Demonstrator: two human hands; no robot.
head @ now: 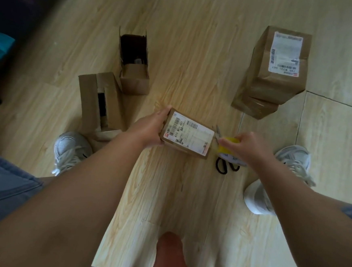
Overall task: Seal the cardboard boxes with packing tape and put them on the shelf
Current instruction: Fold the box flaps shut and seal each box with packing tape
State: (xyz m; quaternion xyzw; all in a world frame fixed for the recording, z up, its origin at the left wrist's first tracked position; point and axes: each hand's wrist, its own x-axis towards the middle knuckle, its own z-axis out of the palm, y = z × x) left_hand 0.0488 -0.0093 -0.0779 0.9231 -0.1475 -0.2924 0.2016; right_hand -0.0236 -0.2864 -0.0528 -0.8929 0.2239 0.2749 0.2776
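Pale wood-plank floor (188, 50), my left hand (150, 129) curled round the labelled box (188, 134) at centre, right hand (249, 147) pinching the tape roll (230, 141) (scissors (223, 166) beneath), open boxes (133, 75) far left, sealed stack (276, 78) far right

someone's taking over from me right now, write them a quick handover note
Left hand grips the labelled box by its left end.
Right hand holds the tape roll at that box's right end, above the scissors.
Done: the two stacked boxes on the right look closed.
Left: tape this box, then the far open box and near open box on the left; shelve all. No shelf in view.
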